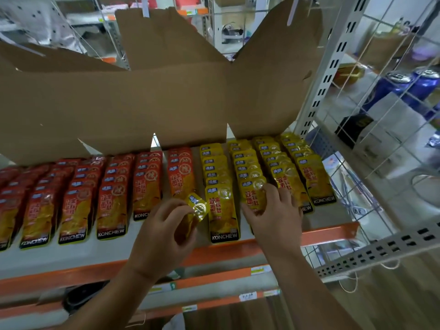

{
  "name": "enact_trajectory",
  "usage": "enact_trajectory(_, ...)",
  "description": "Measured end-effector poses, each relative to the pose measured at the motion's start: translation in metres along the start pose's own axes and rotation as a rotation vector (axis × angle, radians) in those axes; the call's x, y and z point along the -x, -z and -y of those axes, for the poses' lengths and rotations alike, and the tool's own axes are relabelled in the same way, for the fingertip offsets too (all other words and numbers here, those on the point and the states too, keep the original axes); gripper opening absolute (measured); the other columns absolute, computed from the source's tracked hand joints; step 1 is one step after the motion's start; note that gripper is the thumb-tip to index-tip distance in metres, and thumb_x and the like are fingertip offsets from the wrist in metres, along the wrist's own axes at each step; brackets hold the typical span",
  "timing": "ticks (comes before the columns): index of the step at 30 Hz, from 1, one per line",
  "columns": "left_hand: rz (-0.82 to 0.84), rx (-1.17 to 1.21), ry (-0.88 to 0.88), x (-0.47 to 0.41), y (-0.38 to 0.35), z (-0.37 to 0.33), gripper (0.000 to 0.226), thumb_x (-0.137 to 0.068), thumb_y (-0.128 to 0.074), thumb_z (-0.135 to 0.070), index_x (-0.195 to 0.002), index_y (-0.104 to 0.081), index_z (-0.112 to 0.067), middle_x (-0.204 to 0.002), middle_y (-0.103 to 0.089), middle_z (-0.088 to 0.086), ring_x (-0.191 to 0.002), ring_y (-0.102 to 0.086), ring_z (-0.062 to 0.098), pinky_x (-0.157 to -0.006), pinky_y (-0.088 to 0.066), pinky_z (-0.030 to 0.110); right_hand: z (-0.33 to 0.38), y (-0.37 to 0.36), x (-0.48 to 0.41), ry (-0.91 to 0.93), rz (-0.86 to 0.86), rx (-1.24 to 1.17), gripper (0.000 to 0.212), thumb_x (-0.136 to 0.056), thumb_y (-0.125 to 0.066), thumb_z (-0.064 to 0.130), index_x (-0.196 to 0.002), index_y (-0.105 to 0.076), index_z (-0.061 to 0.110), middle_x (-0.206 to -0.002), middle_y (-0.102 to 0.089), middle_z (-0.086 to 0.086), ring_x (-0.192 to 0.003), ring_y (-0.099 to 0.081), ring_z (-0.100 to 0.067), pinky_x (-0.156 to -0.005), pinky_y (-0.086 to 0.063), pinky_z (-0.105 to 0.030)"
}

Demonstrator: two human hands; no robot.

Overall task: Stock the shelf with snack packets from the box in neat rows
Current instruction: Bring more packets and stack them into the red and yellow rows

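While KONCHEW reads clear in white on the black band at the near end of most front packets, the rest of the print is large Chinese characters, red on the yellow packs, with a small blue tag at the far end.

The left hand (164, 236) is curled round a loose yellow packet (197, 207), thumb and fingers pinching its lower half. That packet is above the front of the shelf (71, 256), between the last red row and the first yellow row. It is tilted, long axis diagonal, blue-tag end up and to the right.

The right hand (273, 217) is on the front packet (252, 194) of the second yellow row. Its fingers bend over the far right edge and the thumb is at the near left edge, gripping it and hiding its brand band.

Red packets (112, 206) fill the left of the shelf, yellow packets (316, 177) the right. All lie in overlapping rows, long axes front to back, KONCHEW ends toward the person.

Behind them the cardboard box (119, 103) stands with flaps up, walling off the back. An orange rail (328, 231) edges the front, and the price labels (247, 297) on lower rails are too blurred to read. Off right, past a wire mesh panel (385, 144), sit blue cans (426, 84).
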State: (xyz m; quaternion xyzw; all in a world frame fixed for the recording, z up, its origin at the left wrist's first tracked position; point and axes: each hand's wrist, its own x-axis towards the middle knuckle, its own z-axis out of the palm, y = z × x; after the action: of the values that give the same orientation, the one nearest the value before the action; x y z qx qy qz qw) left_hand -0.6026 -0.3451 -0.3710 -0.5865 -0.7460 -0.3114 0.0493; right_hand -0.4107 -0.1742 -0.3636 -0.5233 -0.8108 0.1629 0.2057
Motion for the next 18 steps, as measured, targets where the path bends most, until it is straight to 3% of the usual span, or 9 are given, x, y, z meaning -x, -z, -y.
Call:
enact_trajectory(5, -0.02, 0.046, 0.014, -0.001, 0.001, -0.001, 0.038, -0.083, -0.081, -0.03, -0.115, -0.067, -0.015, -0.122, -0.057, -0.001, -0.109, -0.05, 0.008, -0.088, -0.044, 0.017, -0.002, -0.001, 0.012, 0.094, -0.164, -0.145, 0.039, -0.086, -0.071, 0.044, -0.114, -0.064, 0.018, -0.107, -0.06, 0.002, -0.1, -0.055, -0.022, -0.086, -0.05, -0.048)
enact_trajectory(8, -0.029, 0.089, 0.022, -0.001, 0.001, 0.0, 0.037, -0.084, -0.075, -0.035, -0.115, -0.067, -0.016, -0.123, -0.057, -0.003, -0.109, -0.053, 0.012, -0.089, -0.048, 0.02, 0.015, -0.003, 0.035, 0.255, -0.103, -0.2, 0.019, -0.094, -0.057, 0.038, -0.094, -0.065, 0.021, -0.087, -0.056, 0.008, -0.084, -0.049, -0.012, -0.076, -0.05, -0.042)
enact_trajectory(12, -0.059, 0.093, 0.021, 0.0, -0.001, 0.006, 0.039, -0.081, -0.083, -0.029, -0.114, -0.068, -0.014, -0.123, -0.057, 0.001, -0.11, -0.055, 0.017, -0.092, -0.045, 0.019, 0.054, -0.019, 0.063, 0.393, 0.083, -0.203, 0.023, -0.097, -0.05, 0.04, -0.089, -0.063, 0.024, -0.084, -0.056, 0.008, -0.082, -0.05, -0.015, -0.075, -0.045, -0.037)
enact_trajectory(18, -0.049, 0.153, -0.008, 0.001, -0.001, 0.006, 0.047, -0.083, -0.072, -0.042, -0.119, -0.068, -0.012, -0.128, -0.056, 0.005, -0.111, -0.057, 0.022, -0.088, -0.054, 0.031, 0.085, -0.026, 0.067, 0.295, 0.186, -0.199, 0.03, -0.092, -0.043, 0.047, -0.09, -0.061, 0.023, -0.086, -0.056, 0.007, -0.085, -0.05, -0.014, -0.074, -0.047, -0.035)
